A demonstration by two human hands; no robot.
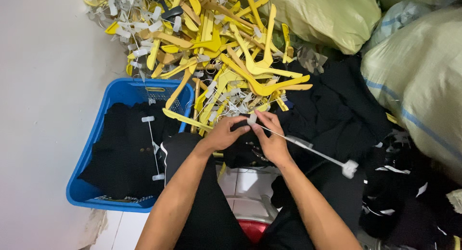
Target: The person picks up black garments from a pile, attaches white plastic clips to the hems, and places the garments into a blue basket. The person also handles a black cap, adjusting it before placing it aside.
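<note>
1. Head view: the left hand (pixel 225 133) and right hand (pixel 272 137) met just in front of the person's lap, fingertips nearly touching.
2. Both worked on a clip hanger (pixel 308 148), a thin white-and-metal bar with a white clip at each end.
3. Right hand fingers were pinched narrow on the near clip (pixel 252 118); the bar ran from there down to the right, and the far clip (pixel 350 168) hung free over dark clothes.
4. Left hand fingers were curled tight on a black garment (pixel 243 151) bunched under both hands; thumb sat by the near clip. Couldn't tell whether the garment was in that clip's grip.
5. A blue basket (pixel 111 93) stood left of the left forearm, against a white wall (pixel 43 110). Black clothes filled it, with a second clip hanger (pixel 153 146) lying on top.
6. A big pile of yellow hangers (pixel 216 43) mixed with white clip pieces lay beyond the hands, spilling over the basket's far rim.
7. A black clothes heap (pixel 337 105) lay right of the hands.
8. Pale green sacks (pixel 418 76) stood at the far right and top.
9. A red object (pixel 252 228) showed between the person's knees, mostly hidden.
</note>
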